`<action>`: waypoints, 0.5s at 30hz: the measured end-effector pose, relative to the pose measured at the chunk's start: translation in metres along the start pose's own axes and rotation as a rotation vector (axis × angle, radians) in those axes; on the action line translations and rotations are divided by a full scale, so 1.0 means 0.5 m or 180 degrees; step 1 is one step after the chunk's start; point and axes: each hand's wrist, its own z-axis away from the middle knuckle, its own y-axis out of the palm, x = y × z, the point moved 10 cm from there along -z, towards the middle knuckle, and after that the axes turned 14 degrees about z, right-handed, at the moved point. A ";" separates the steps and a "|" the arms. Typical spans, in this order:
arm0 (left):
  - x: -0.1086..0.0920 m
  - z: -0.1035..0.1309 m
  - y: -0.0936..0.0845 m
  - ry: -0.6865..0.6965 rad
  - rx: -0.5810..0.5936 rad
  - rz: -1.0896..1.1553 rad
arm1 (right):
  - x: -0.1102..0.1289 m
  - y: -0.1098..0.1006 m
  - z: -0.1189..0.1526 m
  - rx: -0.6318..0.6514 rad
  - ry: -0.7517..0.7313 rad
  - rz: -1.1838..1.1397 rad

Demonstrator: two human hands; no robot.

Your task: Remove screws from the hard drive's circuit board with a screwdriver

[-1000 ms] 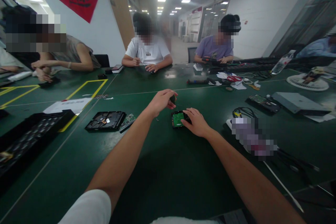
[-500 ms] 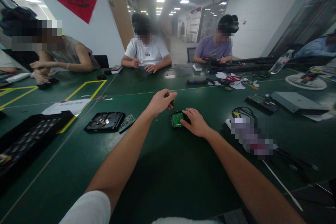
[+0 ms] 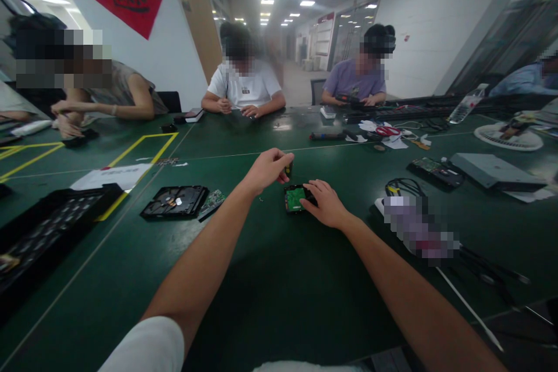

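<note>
Between the fingers and thumb of my left hand (image 3: 271, 170) is the yellow-and-black handle of a screwdriver (image 3: 289, 169), held upright just above a hard drive (image 3: 295, 200). The drive lies on the table with its green circuit board facing up. My right hand (image 3: 325, 202) grips the drive's right side, fingers over its edge and thumb near the board. The screwdriver's tip is too small and dark to make out. A larger opened hard drive (image 3: 174, 202) lies to the left, with a loose circuit board (image 3: 213, 200) beside it.
A black tray (image 3: 56, 226) stands at far left, near a paper sheet (image 3: 112, 176). On the right are another hard drive (image 3: 436, 172), a grey metal box (image 3: 497, 170), black cables (image 3: 405, 186) and a water bottle (image 3: 467, 104). Several people sit around the green table (image 3: 279, 290).
The screwdriver handle has turned slightly in my left fingers, and the fingers have shifted a little. My right hand and the hard drive stay in place.
</note>
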 end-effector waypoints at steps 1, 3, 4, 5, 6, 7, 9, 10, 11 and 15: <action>-0.001 0.001 -0.002 0.0031 -0.0040 -0.0093 | -0.001 0.000 0.000 -0.0002 -0.0001 -0.0009; -0.004 0.003 0.000 0.0088 -0.0032 -0.0199 | -0.002 0.000 0.000 -0.0006 0.0002 -0.0023; -0.005 0.004 0.004 0.0114 0.0007 -0.0214 | -0.002 0.000 0.000 -0.0005 0.0006 -0.0027; -0.006 0.004 0.008 0.0144 0.0060 -0.0220 | -0.002 0.000 0.000 -0.0004 0.0007 -0.0028; -0.007 0.005 0.012 0.0180 0.0122 -0.0223 | -0.002 0.000 0.001 -0.0009 0.0010 -0.0022; -0.008 0.006 0.017 0.0219 0.0190 -0.0229 | -0.001 -0.001 0.001 -0.0018 0.0012 -0.0010; -0.011 0.007 0.026 0.0275 0.0324 -0.0245 | 0.000 -0.002 0.001 -0.0050 0.0010 0.0022; -0.013 0.008 0.029 0.0285 0.0377 -0.0267 | 0.000 -0.003 0.001 -0.0071 0.0010 0.0036; -0.014 0.009 0.032 0.0282 0.0424 -0.0297 | 0.000 -0.003 0.001 -0.0084 0.0009 0.0046; -0.013 0.013 0.041 0.0110 0.0591 -0.0262 | 0.000 0.001 0.000 -0.0040 0.0004 0.0041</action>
